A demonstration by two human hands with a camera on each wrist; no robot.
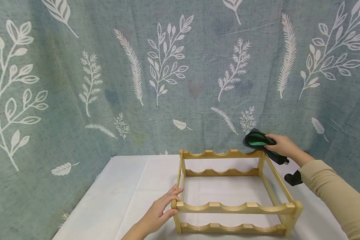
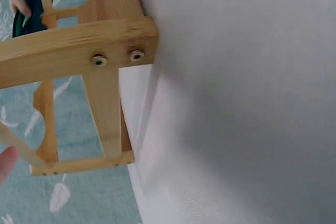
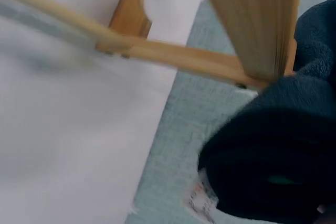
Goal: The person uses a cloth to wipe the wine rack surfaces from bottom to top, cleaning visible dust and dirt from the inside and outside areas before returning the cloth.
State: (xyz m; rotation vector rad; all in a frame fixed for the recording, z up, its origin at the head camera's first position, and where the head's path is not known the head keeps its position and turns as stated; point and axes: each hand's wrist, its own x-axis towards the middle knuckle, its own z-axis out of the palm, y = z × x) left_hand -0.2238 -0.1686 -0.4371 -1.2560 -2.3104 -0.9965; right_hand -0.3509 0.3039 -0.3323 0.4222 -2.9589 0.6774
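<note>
A light wooden wine rack (image 1: 222, 208) with scalloped rails stands on the white table. My left hand (image 1: 160, 210) grips its near left corner post, thumb in front and fingers over the side rail; one fingertip (image 2: 6, 162) shows at the edge of the left wrist view. My right hand (image 1: 283, 145) pinches a folded dark cloth (image 1: 256, 140) with a green inner side, held up at the rack's far right corner. In the right wrist view the fuzzy dark cloth (image 3: 268, 150) overlaps the rack's end post (image 3: 257, 19), and a white label (image 3: 199, 200) hangs from it.
The white-covered table (image 1: 129, 186) extends left of the rack. A teal curtain (image 1: 198, 83) with white leaf prints hangs right behind the table and along both sides. Beside the right cuff is a small black object (image 1: 293, 178).
</note>
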